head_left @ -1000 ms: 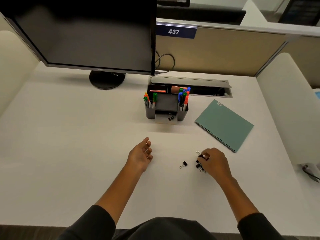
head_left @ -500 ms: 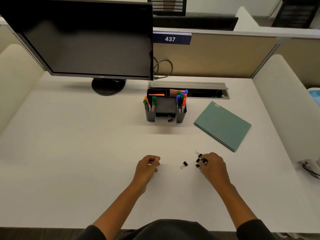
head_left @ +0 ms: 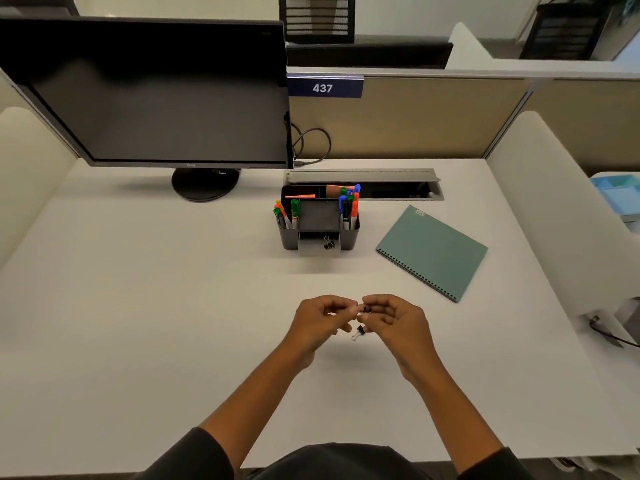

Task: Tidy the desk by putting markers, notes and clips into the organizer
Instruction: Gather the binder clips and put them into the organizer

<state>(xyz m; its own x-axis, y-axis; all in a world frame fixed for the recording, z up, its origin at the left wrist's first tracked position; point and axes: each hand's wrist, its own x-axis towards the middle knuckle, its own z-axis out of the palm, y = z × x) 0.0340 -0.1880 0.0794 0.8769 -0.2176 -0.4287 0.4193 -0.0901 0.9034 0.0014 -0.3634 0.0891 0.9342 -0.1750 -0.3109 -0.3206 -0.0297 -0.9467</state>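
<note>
My left hand [head_left: 320,322] and right hand [head_left: 394,320] meet, fingertips pinched narrow on one binder clip [head_left: 366,309]; a second clip [head_left: 358,331] lies just below (on the desk [head_left: 156,323]).

Black binder clip [head_left: 366,309] pinched between hands; another [head_left: 358,331] on desk.

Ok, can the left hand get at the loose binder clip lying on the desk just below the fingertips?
Probably yes. The loose binder clip lies on bare desk between the left hand and right hand, with nothing over it. Both hands are pinching another clip, so the left must let go first.
</note>
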